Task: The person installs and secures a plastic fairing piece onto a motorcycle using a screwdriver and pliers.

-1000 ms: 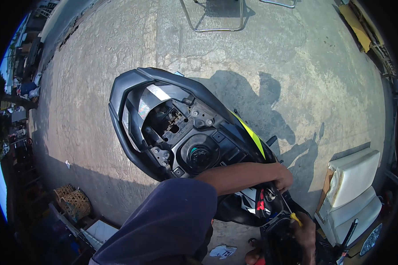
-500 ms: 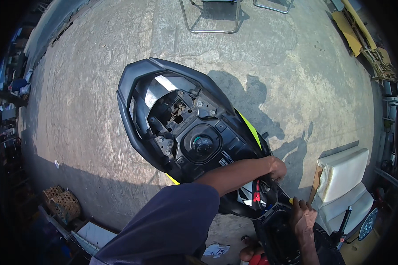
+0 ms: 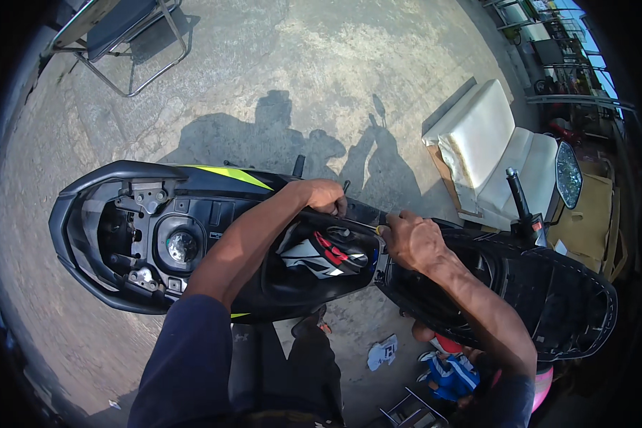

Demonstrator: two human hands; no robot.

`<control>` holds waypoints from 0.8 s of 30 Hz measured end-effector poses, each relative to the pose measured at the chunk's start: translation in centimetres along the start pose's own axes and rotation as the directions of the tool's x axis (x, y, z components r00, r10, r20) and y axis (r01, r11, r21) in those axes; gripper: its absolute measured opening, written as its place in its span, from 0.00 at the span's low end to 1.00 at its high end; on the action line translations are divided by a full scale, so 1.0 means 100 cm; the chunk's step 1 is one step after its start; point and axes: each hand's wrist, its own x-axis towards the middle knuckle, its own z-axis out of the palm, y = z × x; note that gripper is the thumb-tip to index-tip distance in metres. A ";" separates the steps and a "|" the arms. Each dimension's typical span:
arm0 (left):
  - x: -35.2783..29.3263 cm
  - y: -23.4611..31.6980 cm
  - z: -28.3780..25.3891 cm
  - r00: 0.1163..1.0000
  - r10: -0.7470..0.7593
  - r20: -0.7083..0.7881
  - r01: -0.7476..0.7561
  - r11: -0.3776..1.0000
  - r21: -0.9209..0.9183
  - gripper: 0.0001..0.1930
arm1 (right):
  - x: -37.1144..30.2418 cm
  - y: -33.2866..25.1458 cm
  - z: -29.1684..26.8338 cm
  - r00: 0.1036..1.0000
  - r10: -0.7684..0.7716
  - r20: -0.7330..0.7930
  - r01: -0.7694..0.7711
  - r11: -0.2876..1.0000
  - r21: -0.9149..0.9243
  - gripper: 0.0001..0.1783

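A black scooter body [image 3: 260, 296] with yellow-green trim lies below me, its seat [image 3: 560, 303] tipped open to the right. My left hand [image 3: 326, 196] is closed at the far edge of the storage well; what its fingers hold, if anything, is hidden. Near the seat's hinge, my right hand [image 3: 415, 241] is closed around what looks like a screwdriver [image 3: 379, 230], of which only a yellow bit and a thin shaft toward the left hand show. A red, white and black item [image 3: 324, 255] rests inside the well. Further left is the round fuel cap [image 3: 182, 246].
A worn white cushioned seat [image 3: 478, 146] stands beyond the scooter, near its handlebar grip [image 3: 518, 192] and mirror [image 3: 568, 178]. A metal-framed chair [image 3: 139, 43] is at the far left. Someone in blue and red [image 3: 451, 371] is low down at the near right, by a paper [image 3: 382, 352].
The view has swung right, so the scooter now lies across the picture and its whole open seat shows. Both hands stay by the far side of the well and the hinge.
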 end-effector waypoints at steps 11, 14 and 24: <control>-0.002 0.000 -0.006 0.996 -0.081 0.020 0.081 0.996 0.031 0.18 | 0.006 0.015 0.017 0.985 0.044 0.166 -0.080 0.973 0.214 0.19; -0.001 0.004 -0.007 0.999 -0.052 0.009 0.052 0.998 0.038 0.17 | 0.000 0.015 0.034 0.995 -0.012 0.094 0.019 0.997 -0.073 0.17; -0.004 0.008 -0.008 0.997 -0.079 0.025 0.078 0.997 0.014 0.16 | 0.010 -0.003 -0.003 0.965 0.203 0.165 -0.201 0.979 -0.029 0.13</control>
